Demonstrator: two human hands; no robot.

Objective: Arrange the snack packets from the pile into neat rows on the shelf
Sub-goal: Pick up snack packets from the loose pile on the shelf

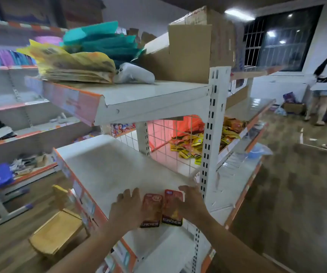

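two red foil snack packets (152, 210) bottom centre on the white metal shelf (107, 164), sandwiched between left hand (128, 206) and right hand (191, 203), fingers loose

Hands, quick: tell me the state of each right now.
Left hand: open, fingers flat against the left red packet.
Right hand: open, resting on the right red packet.

Pictured: two red snack packets (151, 209) (173, 207), two hands, one left hand (128, 207) and one right hand (193, 205), one loose pile of yellow and red packets (190, 143), one cardboard box (190, 54), one white controller (134, 74), one stack of yellow bags (74, 64), one small wooden chair (56, 233) and one standing person (326, 75).
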